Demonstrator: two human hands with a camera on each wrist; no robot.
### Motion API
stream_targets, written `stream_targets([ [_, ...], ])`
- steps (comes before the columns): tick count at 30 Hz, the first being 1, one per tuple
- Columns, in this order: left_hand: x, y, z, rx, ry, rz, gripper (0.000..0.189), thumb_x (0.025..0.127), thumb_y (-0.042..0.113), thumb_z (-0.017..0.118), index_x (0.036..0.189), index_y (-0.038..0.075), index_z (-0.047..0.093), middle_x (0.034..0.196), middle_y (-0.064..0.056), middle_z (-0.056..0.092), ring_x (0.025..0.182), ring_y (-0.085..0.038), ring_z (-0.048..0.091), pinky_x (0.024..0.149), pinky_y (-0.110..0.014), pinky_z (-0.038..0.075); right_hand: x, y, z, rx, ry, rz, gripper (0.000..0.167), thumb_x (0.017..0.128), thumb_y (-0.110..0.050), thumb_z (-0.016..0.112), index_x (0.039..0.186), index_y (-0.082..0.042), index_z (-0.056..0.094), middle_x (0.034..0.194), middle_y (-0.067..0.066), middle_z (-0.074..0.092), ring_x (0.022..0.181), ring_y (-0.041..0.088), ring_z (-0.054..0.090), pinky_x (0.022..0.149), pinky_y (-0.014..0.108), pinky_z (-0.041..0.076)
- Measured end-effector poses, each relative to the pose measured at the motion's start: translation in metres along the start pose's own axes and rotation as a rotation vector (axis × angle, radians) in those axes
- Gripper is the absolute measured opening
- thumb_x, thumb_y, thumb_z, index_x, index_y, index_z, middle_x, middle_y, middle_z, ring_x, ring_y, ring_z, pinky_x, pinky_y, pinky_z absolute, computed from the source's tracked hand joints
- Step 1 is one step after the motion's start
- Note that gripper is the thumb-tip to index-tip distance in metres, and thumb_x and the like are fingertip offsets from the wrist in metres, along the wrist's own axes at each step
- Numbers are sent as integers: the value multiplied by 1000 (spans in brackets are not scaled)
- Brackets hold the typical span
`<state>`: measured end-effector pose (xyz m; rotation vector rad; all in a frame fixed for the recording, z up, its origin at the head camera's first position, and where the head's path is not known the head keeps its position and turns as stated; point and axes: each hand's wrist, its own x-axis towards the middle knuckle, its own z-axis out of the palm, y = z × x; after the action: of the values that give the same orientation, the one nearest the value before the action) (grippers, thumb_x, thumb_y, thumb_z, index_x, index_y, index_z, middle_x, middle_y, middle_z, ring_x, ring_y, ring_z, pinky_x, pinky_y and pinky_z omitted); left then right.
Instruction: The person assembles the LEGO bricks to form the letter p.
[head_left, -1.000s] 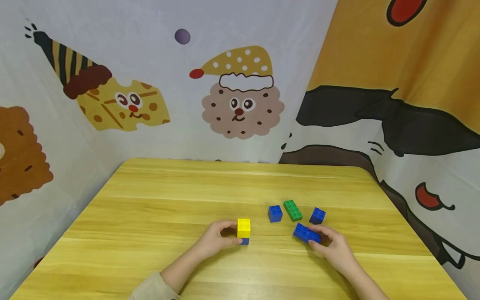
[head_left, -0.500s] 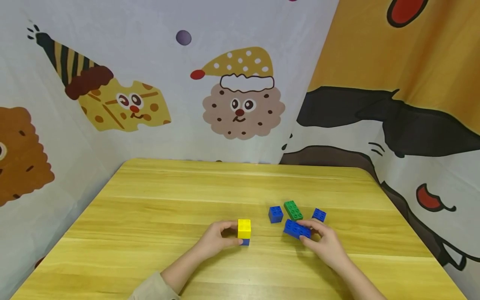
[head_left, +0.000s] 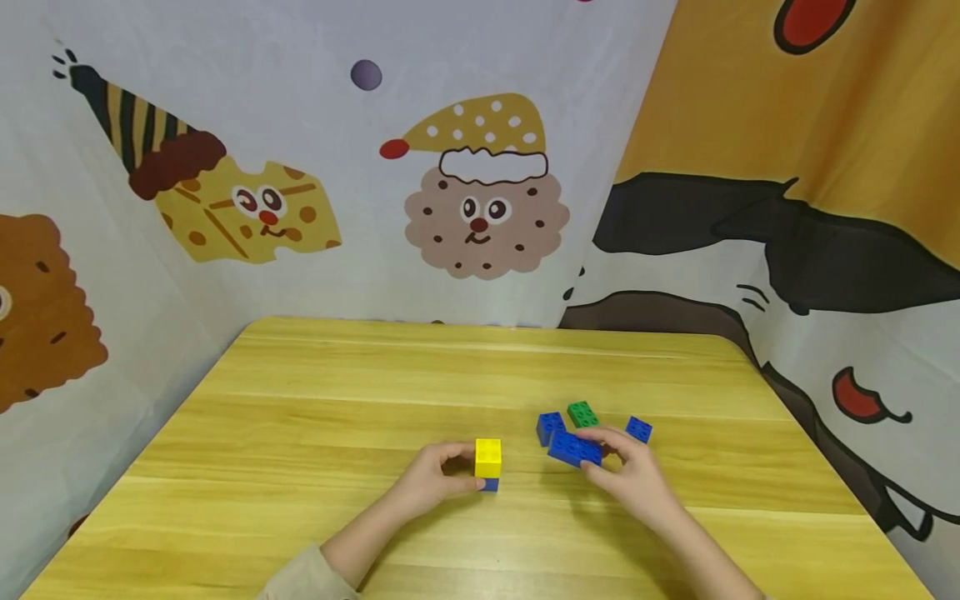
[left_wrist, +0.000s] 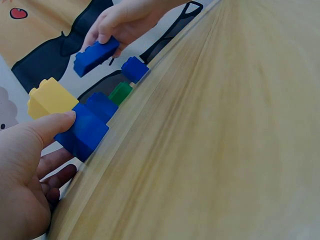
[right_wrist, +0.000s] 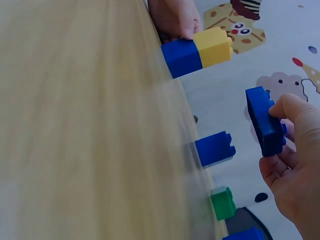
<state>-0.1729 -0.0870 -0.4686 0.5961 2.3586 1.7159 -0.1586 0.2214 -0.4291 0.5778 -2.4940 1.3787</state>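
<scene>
A yellow toy brick [head_left: 488,457] sits on top of a blue brick [left_wrist: 83,131], forming an upright stack on the table. My left hand [head_left: 435,479] grips this stack from the left, thumb against the blue brick. My right hand [head_left: 630,473] pinches a long blue brick [head_left: 574,448] between thumb and fingers, studs up. In the right wrist view that long brick [right_wrist: 265,121] is held above the tabletop, apart from the stack. Behind it in the head view stand a small blue brick [head_left: 550,427] and a green brick [head_left: 582,413], both partly hidden.
Another small blue brick [head_left: 639,429] stands right of the green one, beyond my right hand. Everything is on a wooden table [head_left: 337,392]. A cartoon-printed cloth [head_left: 315,292] hangs behind the table's far edge.
My right hand has moved left with the long blue brick, from near the right small blue brick toward the stack. My left hand and the stack have stayed put.
</scene>
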Motion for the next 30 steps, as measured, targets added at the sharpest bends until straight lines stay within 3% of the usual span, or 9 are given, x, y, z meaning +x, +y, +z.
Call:
stream_targets([
  [3, 0, 0, 0, -6, -2, 5, 43, 79, 20, 79, 118, 9, 66, 110, 2, 66, 104, -21, 57, 92, -46, 42, 3, -3, 3, 30, -9, -27, 43, 76, 5, 75, 116, -9, 67, 115, 4, 64, 90, 12, 55, 76, 29, 49],
  [6, -3, 9, 0, 1, 1, 3, 41, 80, 15, 78, 118, 6, 65, 110, -1, 66, 104, -25, 57, 92, -47, 41, 7, -12, 4, 45, -22, -35, 43, 77, 7, 73, 116, -8, 67, 116, 5, 64, 92, 13, 55, 76, 29, 49],
  [10, -2, 9, 0, 9, 3, 2, 41, 80, 15, 78, 118, 5, 65, 110, -2, 66, 105, -25, 57, 94, -49, 40, 10, -27, 5, 51, -32, -54, 42, 76, 12, 71, 115, -3, 67, 116, 10, 63, 92, 14, 55, 75, 25, 48],
  [12, 0, 1, 0, 14, 2, 4, 42, 80, 19, 79, 118, 8, 66, 111, 1, 66, 105, -23, 57, 95, -48, 40, 12, -30, 6, 55, -34, -67, 42, 76, 13, 71, 115, -2, 66, 117, 11, 63, 94, 14, 55, 75, 24, 48],
  [15, 0, 0, 0, 20, 1, 3, 43, 79, 22, 79, 118, 9, 66, 111, 3, 66, 105, -21, 57, 96, -48, 39, 14, -22, 9, 74, -40, -73, 43, 77, 8, 73, 117, -9, 67, 120, 7, 62, 98, 15, 56, 78, 26, 48],
  [22, 0, 0, -1, 20, -2, 0, 42, 80, 22, 79, 117, 10, 66, 111, 3, 66, 105, -21, 57, 95, -47, 40, 20, -28, 14, 63, -66, -77, 45, 79, 3, 74, 117, -19, 68, 118, -3, 62, 99, 15, 55, 78, 32, 48],
  [30, 0, 0, 0, 9, -5, 15, 40, 80, 22, 79, 116, 10, 67, 110, 3, 66, 104, -20, 57, 94, -46, 41, 25, -36, 21, 51, -84, -132, 45, 78, 5, 73, 117, -16, 68, 115, -4, 62, 90, 15, 52, 74, 34, 49],
])
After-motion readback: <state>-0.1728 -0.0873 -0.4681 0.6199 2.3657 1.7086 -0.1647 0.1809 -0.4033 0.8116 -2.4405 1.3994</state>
